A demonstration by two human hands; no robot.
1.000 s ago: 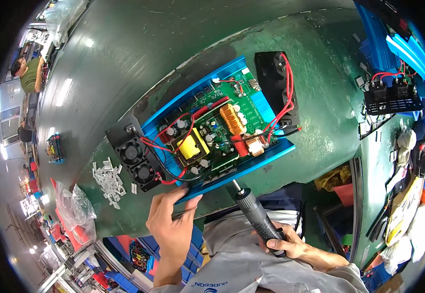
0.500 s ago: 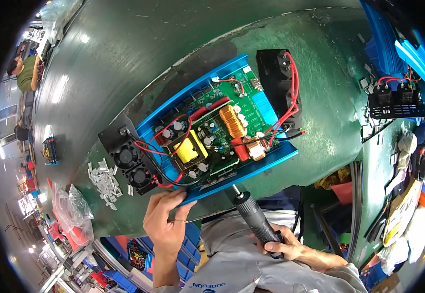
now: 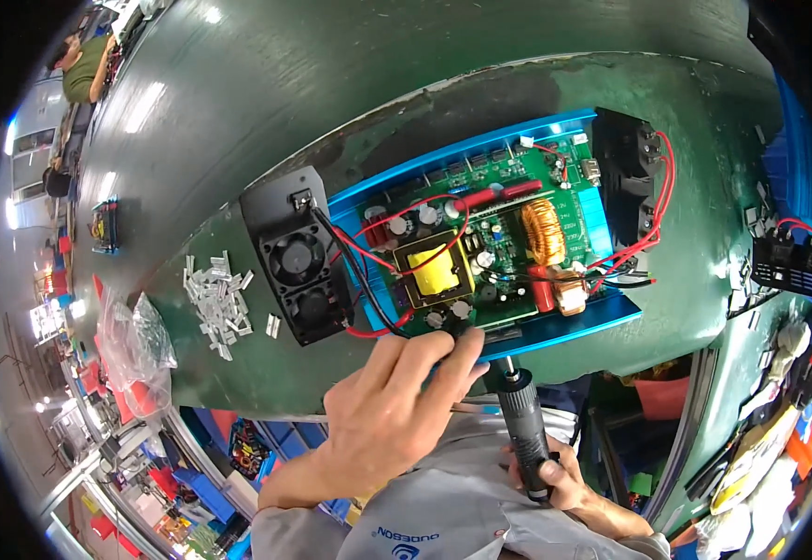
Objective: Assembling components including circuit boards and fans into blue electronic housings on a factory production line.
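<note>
A blue metal housing lies open on the bench, with a green circuit board inside. The board carries a yellow transformer and a copper-wound coil. My left hand is closed over the near wall, its fingertips by the board's edge and its thumb outside; its exact contact is partly hidden. In my right hand is a black electric screwdriver, held upward with its tip at the near side wall. A black fan panel stands off the housing's left end, joined by wires.
A black end plate with red wires sits at the right end. Small pale metal strips lie left, beside a clear plastic bag. Another black panel with red wires stands far right. A person is at the far left.
My left hand has moved right along the near wall, fingers now over its top. The housing sits more level and further right in view. The screwdriver tip has come up to the wall.
</note>
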